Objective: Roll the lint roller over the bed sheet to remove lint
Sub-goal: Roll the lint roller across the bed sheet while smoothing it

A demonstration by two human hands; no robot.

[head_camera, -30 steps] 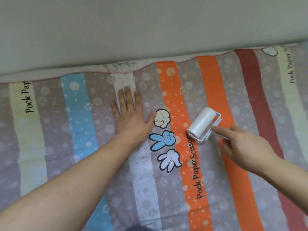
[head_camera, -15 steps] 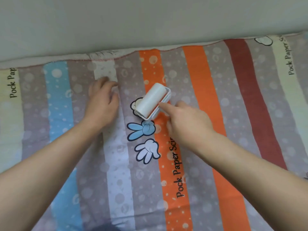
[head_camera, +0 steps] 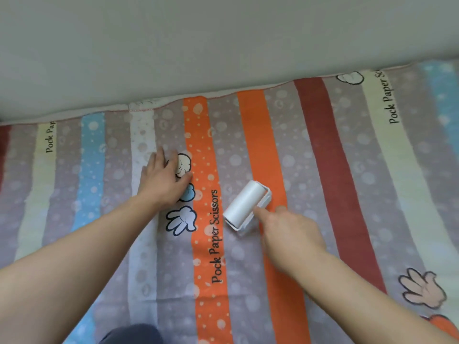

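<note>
Nearest me, at the bottom edge, a bit of dark cloth (head_camera: 131,333) showed; I could not tell what it was. My bare forearms reached out from both sides over the striped bed sheet (head_camera: 323,170).

My right hand (head_camera: 289,235) lay knuckles up over the plain orange stripe. Its forefinger was stretched straight ahead with the tip against the white frame of the lint roller (head_camera: 244,204). The other fingers were curled under, gripping a handle that the hand hid. The roller rested on the sheet with its white drum slanted, across a grey stripe and the edge of that orange one, just right of the printed words "Pock Paper Scissors" (head_camera: 215,234).

Farther out and across the dotted orange stripe, my left hand (head_camera: 165,181) was pressed palm down on the sheet. Its fingers were straight and close together, holding nothing, and somewhat blurred. It covered part of the cartoon fist print (head_camera: 185,165), and the cartoon open-hand print (head_camera: 182,220) lay just beside the wrist.

Beyond, the sheet's stitched edge met a plain pale surface (head_camera: 223,45).
</note>
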